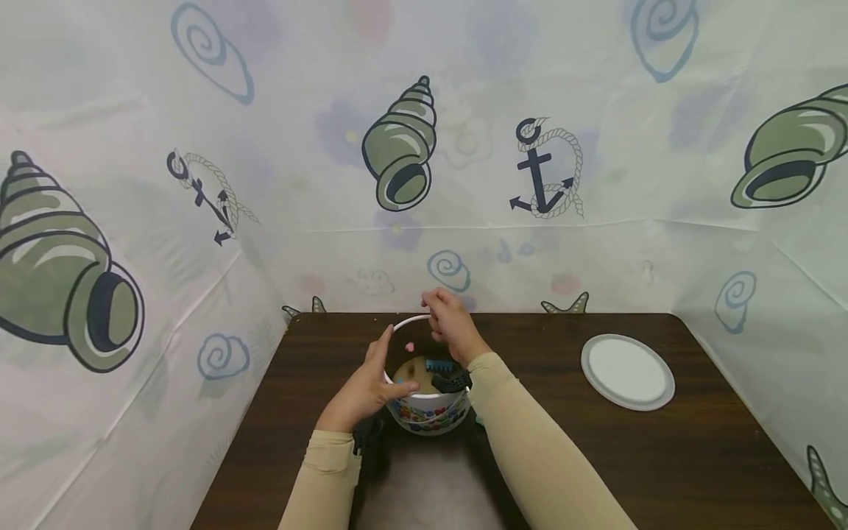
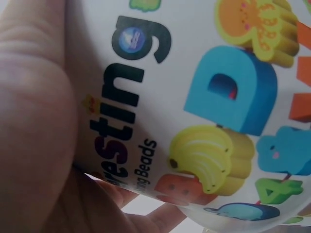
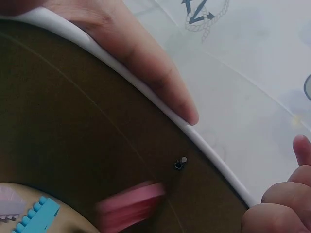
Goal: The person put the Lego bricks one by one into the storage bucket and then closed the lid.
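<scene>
A white bucket (image 1: 430,423) printed with colourful letters, animals and fruit stands on the table. My left hand (image 1: 361,390) grips its near-left side, thumb over the front rim and fingers along the left rim. In the right wrist view, those fingers (image 3: 150,68) lie along the outside of the white rim. My right hand (image 1: 453,324) is over the far-right rim, fingers curled; I cannot tell whether it holds something. A pink piece (image 3: 131,208), motion-blurred, shows inside the bucket, below and left of the right hand. A blue toothed piece (image 3: 39,216) and a pale lilac one (image 3: 9,208) lie on the tan bottom.
A round white plate (image 1: 628,372) lies on the dark wood table (image 1: 543,456), to the right of the bucket. Behind and at the sides hangs a pale cloth (image 1: 477,243) with shells and anchors. A small dark fitting (image 3: 179,164) shows on the bucket's inner wall.
</scene>
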`<state>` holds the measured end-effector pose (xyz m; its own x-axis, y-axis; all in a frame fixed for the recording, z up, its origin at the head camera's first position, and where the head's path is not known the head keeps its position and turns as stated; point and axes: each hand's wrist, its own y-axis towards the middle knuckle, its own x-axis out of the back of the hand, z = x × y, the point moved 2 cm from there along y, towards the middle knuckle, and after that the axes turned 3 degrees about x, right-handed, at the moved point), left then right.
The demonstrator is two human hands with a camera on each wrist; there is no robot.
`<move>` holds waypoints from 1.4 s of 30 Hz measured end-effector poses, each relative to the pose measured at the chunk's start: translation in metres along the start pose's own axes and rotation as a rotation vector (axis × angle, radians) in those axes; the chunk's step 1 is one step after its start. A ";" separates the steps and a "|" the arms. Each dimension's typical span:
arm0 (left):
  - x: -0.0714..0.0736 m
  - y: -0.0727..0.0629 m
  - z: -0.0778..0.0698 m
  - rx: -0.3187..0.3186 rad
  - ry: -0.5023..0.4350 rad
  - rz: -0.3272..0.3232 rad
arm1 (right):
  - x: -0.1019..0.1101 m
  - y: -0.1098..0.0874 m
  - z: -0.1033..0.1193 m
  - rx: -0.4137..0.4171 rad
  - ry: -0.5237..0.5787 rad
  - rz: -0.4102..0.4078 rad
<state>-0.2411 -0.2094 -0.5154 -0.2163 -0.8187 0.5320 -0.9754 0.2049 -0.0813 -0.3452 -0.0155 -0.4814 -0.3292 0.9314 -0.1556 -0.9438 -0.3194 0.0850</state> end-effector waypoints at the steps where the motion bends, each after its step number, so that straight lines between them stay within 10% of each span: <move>1: 0.000 0.000 -0.001 0.001 -0.011 0.005 | 0.000 0.000 0.001 0.006 0.007 -0.002; 15: 0.001 0.002 -0.003 0.000 0.001 0.007 | -0.001 -0.001 0.004 0.027 0.060 -0.007; 27: 0.002 0.004 -0.002 0.011 0.006 -0.010 | -0.005 -0.008 0.010 0.208 0.186 0.036; 42: 0.000 0.002 0.000 0.022 0.014 -0.029 | -0.016 -0.083 0.015 0.442 0.215 0.033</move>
<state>-0.2428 -0.2089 -0.5156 -0.1876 -0.8166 0.5458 -0.9819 0.1696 -0.0838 -0.2614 -0.0011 -0.4713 -0.4016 0.8498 -0.3413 -0.8452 -0.2005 0.4954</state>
